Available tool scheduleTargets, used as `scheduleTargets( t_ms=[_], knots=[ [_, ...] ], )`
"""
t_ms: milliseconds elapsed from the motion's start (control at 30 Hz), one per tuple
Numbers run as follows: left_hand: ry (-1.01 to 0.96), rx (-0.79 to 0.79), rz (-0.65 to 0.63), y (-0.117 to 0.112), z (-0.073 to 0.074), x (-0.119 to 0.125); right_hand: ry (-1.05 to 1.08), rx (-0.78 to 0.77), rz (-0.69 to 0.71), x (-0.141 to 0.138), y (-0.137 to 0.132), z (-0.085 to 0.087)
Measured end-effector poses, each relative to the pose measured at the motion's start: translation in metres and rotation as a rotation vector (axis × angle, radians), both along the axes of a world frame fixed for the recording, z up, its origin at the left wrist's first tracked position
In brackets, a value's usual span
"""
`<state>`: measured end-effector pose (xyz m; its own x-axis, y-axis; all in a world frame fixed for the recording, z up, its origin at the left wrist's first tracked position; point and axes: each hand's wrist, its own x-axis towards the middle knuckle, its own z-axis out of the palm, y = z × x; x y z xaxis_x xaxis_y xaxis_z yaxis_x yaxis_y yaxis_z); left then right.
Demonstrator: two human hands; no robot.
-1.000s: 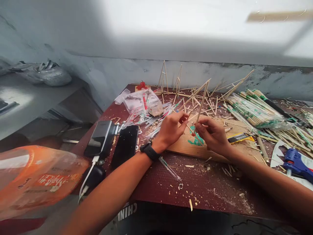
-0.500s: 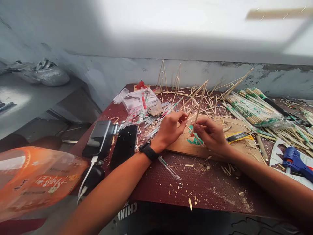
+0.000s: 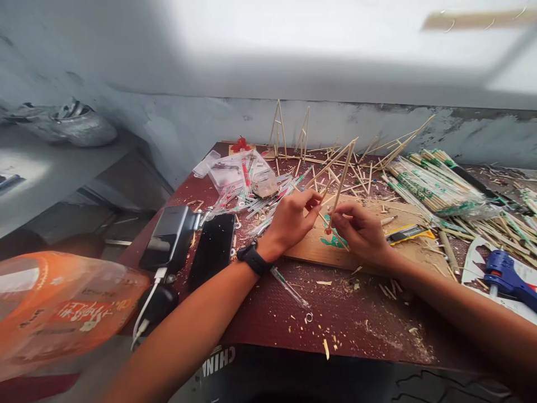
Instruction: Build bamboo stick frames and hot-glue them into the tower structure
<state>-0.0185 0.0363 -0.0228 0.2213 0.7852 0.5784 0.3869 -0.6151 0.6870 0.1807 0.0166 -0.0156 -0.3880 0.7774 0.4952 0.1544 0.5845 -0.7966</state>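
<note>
Above a wooden board point(image 3: 306, 253), I hold a frame of thin bamboo sticks point(image 3: 344, 174) whose upper ends meet in a point. My right hand point(image 3: 361, 228) pinches one leg near its lower end, where a small orange-red bead-like piece point(image 3: 328, 231) shows. With fingers closed, my left hand point(image 3: 293, 219), a black watch on its wrist, grips the frame's other side; its fingertips partly cover the stick there. Under the frame, a green patch point(image 3: 333, 240) marks the board. A yellow utility knife point(image 3: 410, 234) lies on the board right of my right hand.
Packed bamboo sticks point(image 3: 436, 184) and a blue glue gun point(image 3: 509, 274) lie at right. Stick frames point(image 3: 282, 129) stand at the back. Left are a plastic box point(image 3: 226, 173), a phone point(image 3: 213, 246), a power bank point(image 3: 166, 235) and an orange bag point(image 3: 71, 308). Shavings litter the table.
Both hands keep their grip on the stick frame and have barely moved. The whole view has shifted very slightly.
</note>
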Motion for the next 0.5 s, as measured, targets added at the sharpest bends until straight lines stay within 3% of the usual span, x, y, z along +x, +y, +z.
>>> scheduleTargets(
  t_ms=[500],
  knots=[
    [-0.020,-0.005,0.004,0.0004,0.0004,-0.0005,-0.016,-0.039,-0.016,0.0010,-0.0022,0.0014]
  ],
)
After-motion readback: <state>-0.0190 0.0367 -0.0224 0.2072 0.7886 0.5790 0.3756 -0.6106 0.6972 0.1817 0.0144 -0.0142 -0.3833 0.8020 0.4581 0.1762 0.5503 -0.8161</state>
